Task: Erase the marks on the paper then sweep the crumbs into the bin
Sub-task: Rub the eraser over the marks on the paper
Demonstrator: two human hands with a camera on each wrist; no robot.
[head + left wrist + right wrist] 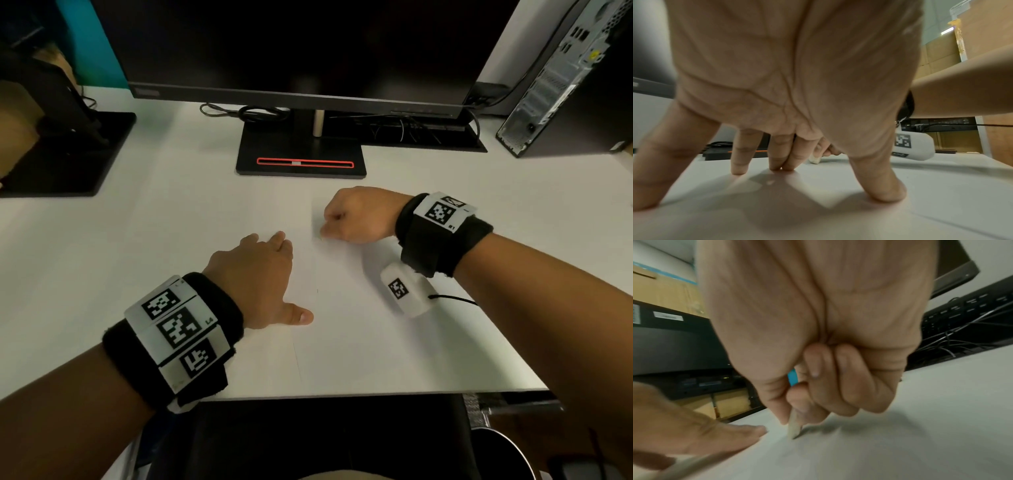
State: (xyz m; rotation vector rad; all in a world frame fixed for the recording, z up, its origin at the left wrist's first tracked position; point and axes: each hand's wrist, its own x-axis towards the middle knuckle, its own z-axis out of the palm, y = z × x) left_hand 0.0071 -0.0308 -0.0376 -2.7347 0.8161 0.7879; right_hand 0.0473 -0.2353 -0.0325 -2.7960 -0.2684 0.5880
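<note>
A white sheet of paper [342, 325] lies on the white desk, its edges faint. My left hand [260, 274] lies flat on it with fingers spread, and the fingertips [739, 170] press down. My right hand [356, 216] is curled into a fist just right of them. It pinches a white eraser [794, 426] with a blue sleeve, its tip touching the paper. The eraser [815, 160] also shows past the left fingers. One tiny dark mark [317, 291] sits near my left thumb. No crumbs are visible.
A monitor [301, 51] on a black stand base [301, 161] stands behind the paper, with cables behind the base. A PC tower [565, 75] is at the back right, another black stand [65, 150] at the left. A dark round container [503, 448] sits below the desk's front right edge.
</note>
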